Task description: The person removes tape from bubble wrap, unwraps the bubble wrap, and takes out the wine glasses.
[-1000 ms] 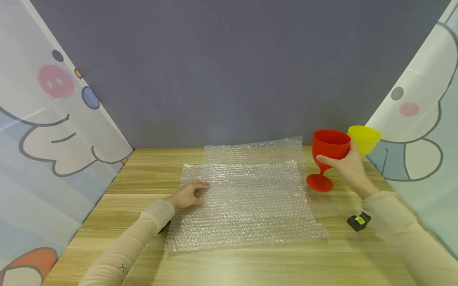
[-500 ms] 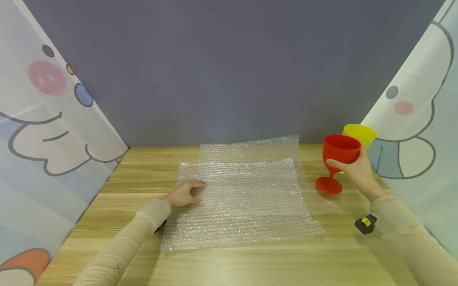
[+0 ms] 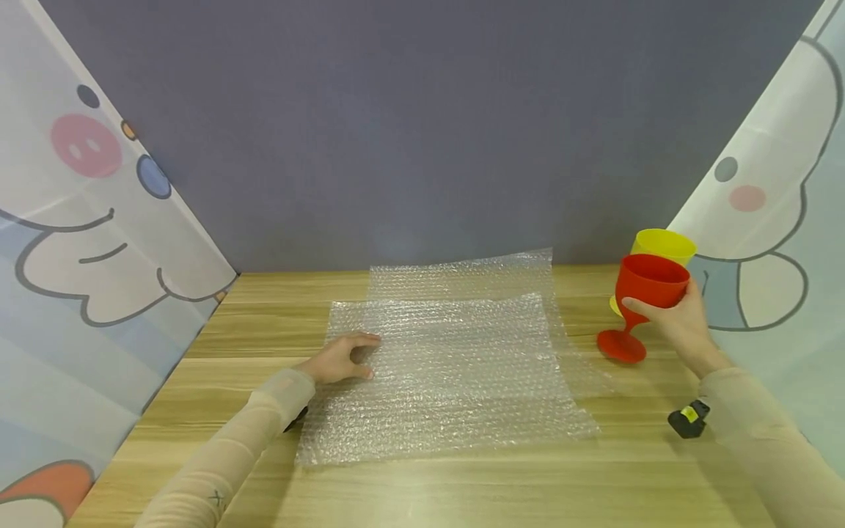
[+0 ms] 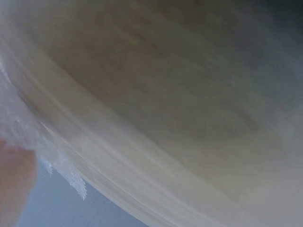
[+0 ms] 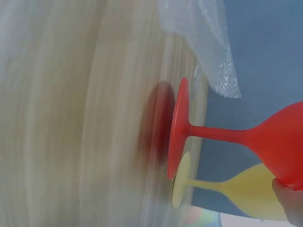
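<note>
My right hand [image 3: 683,323] grips the bowl of a red goblet [image 3: 635,323], thumb on the near side. In the right wrist view the red goblet [image 5: 218,135] has its foot close to the tabletop; I cannot tell whether it touches. Behind it stands a yellow goblet [image 3: 663,243], partly hidden by the red one. My left hand [image 3: 337,359] rests at the left edge of a sheet of bubble wrap [image 3: 449,381], thumb and fingers spread apart. In the left wrist view only a blurred bit of the hand shows, beside the bubble wrap [image 4: 61,170].
Another bubble wrap sheet [image 3: 462,277] lies partly under the front one, reaching the back of the wooden table [image 3: 264,315]. A grey wall [image 3: 396,132] rises behind. Cartoon-printed curtains [image 3: 66,242] flank both sides.
The right hand has moved right and a little toward me with the red goblet, which now overlaps the yellow one in view. The left hand stays at the bubble wrap.
</note>
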The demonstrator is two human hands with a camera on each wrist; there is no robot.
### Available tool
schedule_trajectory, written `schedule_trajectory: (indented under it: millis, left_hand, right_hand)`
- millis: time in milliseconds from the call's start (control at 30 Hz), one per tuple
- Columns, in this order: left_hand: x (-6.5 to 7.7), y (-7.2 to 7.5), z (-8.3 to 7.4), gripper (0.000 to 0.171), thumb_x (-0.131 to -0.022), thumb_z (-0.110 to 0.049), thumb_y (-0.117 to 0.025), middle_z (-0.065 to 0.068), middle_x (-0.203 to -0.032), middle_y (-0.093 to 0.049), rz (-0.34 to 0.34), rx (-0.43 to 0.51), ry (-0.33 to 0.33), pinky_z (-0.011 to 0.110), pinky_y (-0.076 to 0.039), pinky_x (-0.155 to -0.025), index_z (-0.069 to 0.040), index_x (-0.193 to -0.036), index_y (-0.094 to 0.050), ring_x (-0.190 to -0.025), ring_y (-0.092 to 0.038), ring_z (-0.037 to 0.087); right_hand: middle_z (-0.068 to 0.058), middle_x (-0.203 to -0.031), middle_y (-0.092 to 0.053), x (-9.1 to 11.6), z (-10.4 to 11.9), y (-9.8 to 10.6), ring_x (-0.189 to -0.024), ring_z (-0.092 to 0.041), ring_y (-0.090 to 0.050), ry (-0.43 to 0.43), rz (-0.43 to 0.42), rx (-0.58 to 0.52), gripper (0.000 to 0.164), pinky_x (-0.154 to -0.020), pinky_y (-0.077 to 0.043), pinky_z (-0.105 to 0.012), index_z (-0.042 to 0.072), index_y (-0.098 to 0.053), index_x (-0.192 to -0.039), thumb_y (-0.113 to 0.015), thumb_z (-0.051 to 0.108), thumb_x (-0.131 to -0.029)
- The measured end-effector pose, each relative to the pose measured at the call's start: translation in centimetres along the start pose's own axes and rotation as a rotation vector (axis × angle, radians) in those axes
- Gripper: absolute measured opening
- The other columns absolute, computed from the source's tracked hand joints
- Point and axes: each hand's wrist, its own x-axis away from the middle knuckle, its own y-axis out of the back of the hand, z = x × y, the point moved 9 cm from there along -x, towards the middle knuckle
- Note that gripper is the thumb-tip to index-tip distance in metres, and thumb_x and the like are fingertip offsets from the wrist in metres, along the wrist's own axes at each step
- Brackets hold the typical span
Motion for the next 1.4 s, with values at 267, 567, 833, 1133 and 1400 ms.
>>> schedule_trajectory:
  millis: [267, 567, 833, 1133, 1400]
  left_hand:
    - [0.4, 0.0, 0.1, 0.070, -0.070, -0.031, -0.075, 0.006, -0.142, -0.039, 0.008, 0.017, 0.021, 0.056, -0.019, -0.110, -0.009, -0.131, -0.047, -0.135, -0.024, 0.034]
    - [0.5, 0.3, 0.3, 0.068, -0.071, -0.032, -0.074, 0.005, -0.142, -0.039, 0.003, 0.000, 0.016, 0.057, -0.017, -0.110, -0.010, -0.131, -0.048, -0.136, -0.022, 0.034]
    - [0.4, 0.4, 0.3, 0.068, -0.071, -0.032, -0.074, 0.005, -0.142, -0.040, -0.008, -0.003, 0.021, 0.057, -0.017, -0.110, -0.011, -0.130, -0.048, -0.136, -0.023, 0.035]
    - [0.1, 0.3, 0.0, 0.068, -0.070, -0.030, -0.075, 0.005, -0.141, -0.041, -0.009, -0.005, 0.024, 0.055, -0.018, -0.110, -0.011, -0.130, -0.049, -0.135, -0.025, 0.034]
    - [0.0, 0.1, 0.1, 0.068, -0.070, -0.032, -0.075, 0.004, -0.141, -0.042, -0.012, -0.025, 0.016, 0.054, -0.019, -0.110, -0.011, -0.130, -0.049, -0.135, -0.026, 0.033]
  right_hand:
    - [-0.012, -0.141, -0.023, 0.0, -1.5, 1.1, -0.113, -0.021, -0.030, -0.033, -0.034, 0.001, 0.088, -0.095, -0.039, -0.036, 0.019, -0.006, -0.144, -0.064, 0.039, -0.081]
    - [-0.007, -0.144, -0.021, -0.1, -3.1, 2.3, -0.119, -0.025, -0.026, -0.101, -0.071, -0.018, 0.089, -0.105, -0.033, -0.042, 0.024, -0.003, -0.143, -0.064, 0.041, -0.080]
    - [0.013, -0.132, -0.024, 0.1, -3.5, 3.6, -0.117, -0.019, -0.026, -0.106, -0.091, -0.045, 0.089, -0.108, -0.030, -0.042, 0.026, -0.002, -0.142, -0.064, 0.040, -0.080]
    - [0.017, -0.131, -0.023, 0.1, -4.1, 4.2, -0.116, -0.017, -0.026, -0.105, -0.097, -0.046, 0.090, -0.108, -0.029, -0.041, 0.027, -0.001, -0.142, -0.065, 0.039, -0.080]
    - [0.018, -0.131, -0.023, 0.2, -4.6, 4.4, -0.117, -0.016, -0.026, -0.096, -0.113, -0.049, 0.091, -0.109, -0.030, -0.039, 0.028, -0.001, -0.142, -0.067, 0.036, -0.080]
